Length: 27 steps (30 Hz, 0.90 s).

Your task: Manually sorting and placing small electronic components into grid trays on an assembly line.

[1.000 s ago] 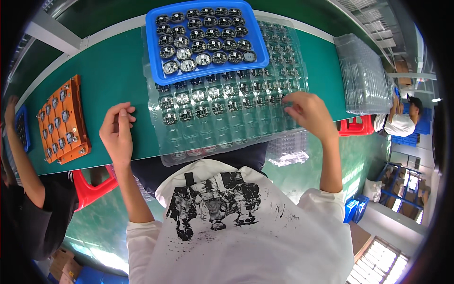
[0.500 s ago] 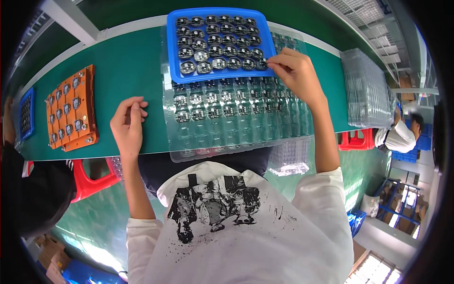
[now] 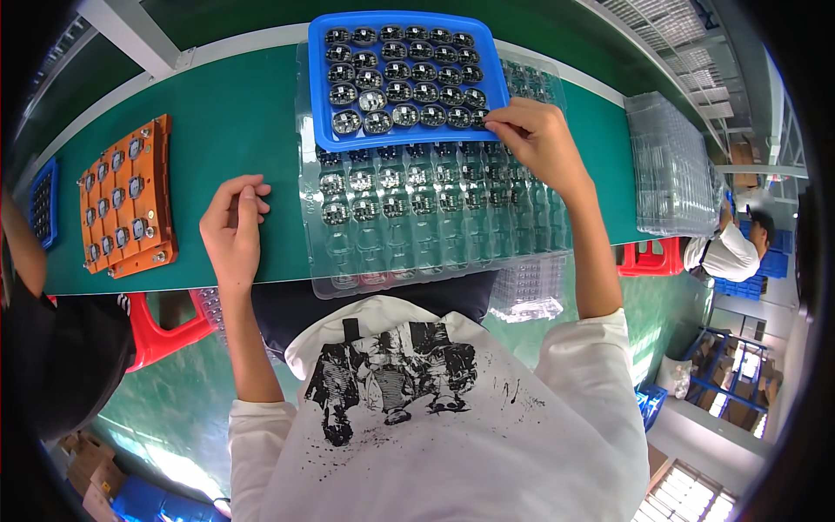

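A blue tray (image 3: 317,87) holds rows of small round dark parts with shiny, circuit-like faces. At its near right corner, my right hand (image 3: 541,137) pinches one small round part (image 3: 478,118) between thumb and forefinger; the part still sits in the tray. Under the tray lies a clear plastic blister sheet (image 3: 383,248), its upper pockets filled with similar parts and its lower pockets without any. My left hand (image 3: 235,224) rests on the green table left of the sheet, fingers curled in and thumb against them, with nothing visible in it.
On the left stands an orange fixture (image 3: 130,196) bearing round parts, with another blue tray (image 3: 43,204) beyond it. Stacked clear blister trays (image 3: 670,165) stand on the right. A co-worker's arm (image 3: 22,248) is at the far left; red stools (image 3: 165,331) stand below the table edge.
My right hand has shifted slightly left and its fingertips stay on the corner part. My left hand rests as before. The co-worker's arm at the far left has come further into view.
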Each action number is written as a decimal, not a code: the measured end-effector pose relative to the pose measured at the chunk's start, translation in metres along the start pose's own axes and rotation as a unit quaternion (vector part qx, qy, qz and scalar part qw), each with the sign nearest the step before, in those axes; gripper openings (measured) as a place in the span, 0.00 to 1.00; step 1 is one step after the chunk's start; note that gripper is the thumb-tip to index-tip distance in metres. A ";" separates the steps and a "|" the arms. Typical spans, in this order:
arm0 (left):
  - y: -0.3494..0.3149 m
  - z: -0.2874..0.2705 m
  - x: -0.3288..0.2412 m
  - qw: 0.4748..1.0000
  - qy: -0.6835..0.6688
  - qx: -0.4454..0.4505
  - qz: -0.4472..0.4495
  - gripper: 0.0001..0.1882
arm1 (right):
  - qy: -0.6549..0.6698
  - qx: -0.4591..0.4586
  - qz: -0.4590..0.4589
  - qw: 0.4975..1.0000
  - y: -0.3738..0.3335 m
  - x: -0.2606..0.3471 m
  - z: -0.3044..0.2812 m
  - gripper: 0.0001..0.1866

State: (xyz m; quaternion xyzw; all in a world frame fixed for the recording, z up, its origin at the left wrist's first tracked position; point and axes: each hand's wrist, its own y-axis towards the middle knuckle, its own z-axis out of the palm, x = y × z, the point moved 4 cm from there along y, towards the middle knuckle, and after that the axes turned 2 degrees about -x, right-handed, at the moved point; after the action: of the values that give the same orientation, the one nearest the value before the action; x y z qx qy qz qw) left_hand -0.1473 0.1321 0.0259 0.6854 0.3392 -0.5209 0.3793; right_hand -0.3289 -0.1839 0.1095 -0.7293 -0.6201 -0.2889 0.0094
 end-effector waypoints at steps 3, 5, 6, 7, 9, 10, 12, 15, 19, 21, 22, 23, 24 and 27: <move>0.000 0.000 0.000 1.000 -0.001 -0.001 -0.001 0.09 | 0.039 0.022 0.055 0.997 0.001 -0.006 0.000 0.03; 0.000 0.000 -0.001 1.000 0.000 -0.001 0.002 0.09 | 0.038 0.020 0.045 0.998 0.000 -0.007 0.001 0.04; 0.000 0.001 -0.001 1.000 -0.007 -0.004 0.001 0.09 | 0.036 0.019 0.035 0.999 0.001 -0.007 0.001 0.04; 0.001 -0.001 -0.002 1.000 -0.012 -0.006 0.001 0.09 | 0.039 0.016 0.034 0.999 0.001 -0.005 0.001 0.04; 0.000 -0.002 -0.009 1.000 -0.018 -0.006 0.005 0.09 | 0.003 0.041 0.044 0.998 0.004 -0.001 -0.001 0.04; -0.001 -0.001 -0.013 1.000 -0.030 -0.005 0.007 0.09 | 0.005 0.037 0.042 0.998 0.007 -0.001 -0.002 0.04; -0.005 0.005 -0.048 0.999 -0.016 0.005 0.041 0.09 | -0.050 0.080 -0.018 0.995 0.010 0.000 0.001 0.04; -0.021 0.026 -0.137 0.960 0.005 0.088 0.266 0.08 | -0.072 0.105 -0.006 0.992 0.014 0.004 -0.001 0.05; -0.061 0.076 -0.225 0.910 -0.057 0.164 0.376 0.06 | -0.057 0.110 -0.001 0.992 0.013 -0.002 0.005 0.06; -0.064 0.078 -0.240 0.901 -0.091 0.166 0.390 0.05 | -0.052 0.093 0.037 0.994 0.005 -0.004 -0.002 0.06; -0.062 0.081 -0.239 0.907 -0.073 0.172 0.378 0.05 | -0.047 0.068 0.001 0.997 0.003 -0.005 -0.007 0.07; -0.061 0.082 -0.238 0.912 -0.056 0.178 0.366 0.05 | -0.038 0.069 0.005 0.997 0.001 -0.008 -0.005 0.07; -0.059 0.081 -0.236 0.916 -0.039 0.184 0.354 0.05 | -0.021 0.056 0.019 0.998 0.000 -0.008 -0.004 0.08; -0.052 0.078 -0.231 0.925 0.004 0.197 0.326 0.06 | 0.007 0.038 0.030 0.999 -0.004 -0.015 -0.005 0.09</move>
State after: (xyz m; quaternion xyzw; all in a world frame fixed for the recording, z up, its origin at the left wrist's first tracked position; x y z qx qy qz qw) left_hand -0.2798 0.0728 0.2280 0.8212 -0.0107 -0.4217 0.3843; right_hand -0.3359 -0.1984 0.1060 -0.7447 -0.6083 -0.2699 0.0503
